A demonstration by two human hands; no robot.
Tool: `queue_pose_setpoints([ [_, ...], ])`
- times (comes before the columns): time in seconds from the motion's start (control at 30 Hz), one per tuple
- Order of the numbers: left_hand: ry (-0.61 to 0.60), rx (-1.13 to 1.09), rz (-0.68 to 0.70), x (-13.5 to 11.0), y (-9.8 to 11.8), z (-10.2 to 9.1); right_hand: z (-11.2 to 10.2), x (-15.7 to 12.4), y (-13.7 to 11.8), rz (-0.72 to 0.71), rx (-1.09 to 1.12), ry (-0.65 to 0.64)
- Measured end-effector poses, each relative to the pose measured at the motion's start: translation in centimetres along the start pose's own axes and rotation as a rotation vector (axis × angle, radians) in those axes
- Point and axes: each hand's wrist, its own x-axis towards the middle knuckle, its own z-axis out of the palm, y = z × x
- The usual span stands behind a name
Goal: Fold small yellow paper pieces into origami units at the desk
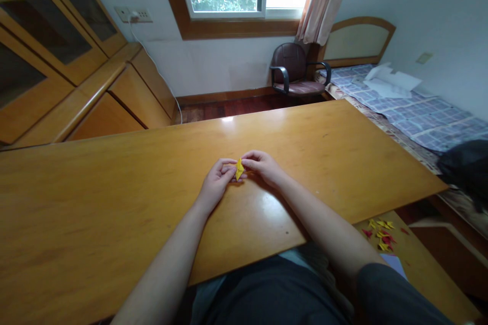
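Observation:
A small piece of folded yellow paper (239,169), narrow and pointed at its ends, is held up between my two hands over the desk. My left hand (220,176) pinches its left side, thumb in front and fingers behind. From the right, the thumb and fingertips of my right hand (261,165) close on its upper edge. Both forearms reach across the wooden desk (125,203). The fingers partly cover the paper, so its full shape cannot be made out.
Several red and yellow folded paper pieces (383,235) lie on a lower surface at the right, beside a pale paper stack (394,265). Beyond the desk stand a chair (292,68) and a bed (427,117). A glass-door cabinet (53,15) is at left.

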Motion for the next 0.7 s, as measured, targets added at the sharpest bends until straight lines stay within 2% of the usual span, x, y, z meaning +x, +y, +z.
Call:
queue_pose_setpoints([
  [0.13,-0.009,0.028,0.020,0.09,-0.19,-0.19,-0.28,0.02,0.17,0.022,-0.057,-0.025],
  [0.37,0.013,0.023,0.021,0.18,-0.30,-0.22,-0.04,0.04,0.06,-0.113,-0.086,0.006],
  [0.5,0.047,0.016,0.029,0.24,-0.30,-0.17,-0.06,-0.03,0.03,-0.160,-0.257,-0.011],
  [0.7,0.074,0.069,0.069,0.31,-0.39,-0.16,-0.04,-0.07,-0.25,-0.341,-0.492,-0.014],
])
